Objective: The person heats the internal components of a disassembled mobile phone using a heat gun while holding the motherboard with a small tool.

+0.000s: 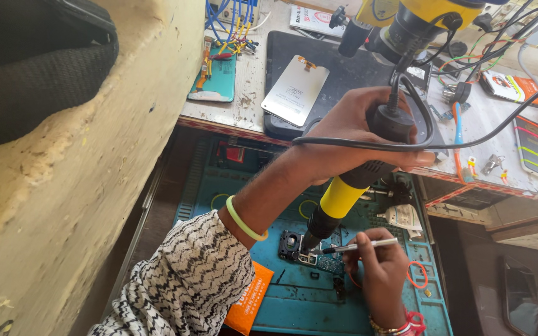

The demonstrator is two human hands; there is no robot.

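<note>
Head view looks down into a pulled-out drawer lined with a blue work mat (319, 305), where a small circuit board (306, 249) lies near the middle. The left hand (356, 134) is clenched around the black grip of a yellow-and-black hot air tool (337, 199), nozzle tilted down and nearly touching the board. The right hand (378, 270) pinches slim metal tweezers (359, 246), tips meeting the board just beside the nozzle.

From where I stand, the worry is heat. The nozzle sits so close that, if it lingers, neighbouring parts on the board could lift or scorch. The right fingers are near the airflow and could get burned. The tool's black cable (468, 134) loops back over the left wrist and across the bench edge; a snag there could jerk the nozzle and knock the loosened part off its spot. An orange packet (250, 302) lies on the mat beside the patterned sleeve (188, 280), near enough to suffer if the hot tip swings that way.
</note>
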